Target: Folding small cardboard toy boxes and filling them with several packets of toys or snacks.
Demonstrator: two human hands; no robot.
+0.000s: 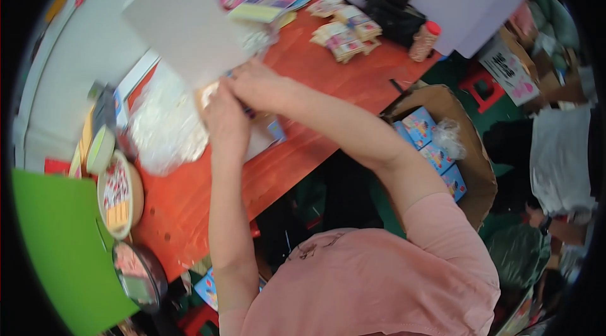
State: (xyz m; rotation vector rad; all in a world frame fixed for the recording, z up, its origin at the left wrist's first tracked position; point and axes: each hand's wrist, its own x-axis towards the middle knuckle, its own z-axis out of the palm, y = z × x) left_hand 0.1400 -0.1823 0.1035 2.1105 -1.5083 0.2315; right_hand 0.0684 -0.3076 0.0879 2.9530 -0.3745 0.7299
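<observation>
Over the red table, my left hand and my right hand meet with fingers closed around a small item with a tan edge. The fingers cover most of it, so its kind does not show. Partly under my right wrist, a small blue and white box lies near the table's front edge. Left of my left hand rests a clear plastic bag full of pale contents. A plain whitish panel rises just beyond both hands.
On the left stand an oval basket of small packets and a dark bowl of pink pieces. Far right hold bundled cards, a black bag and a red-lidded jar. A carton with blue boxes stands beside the table.
</observation>
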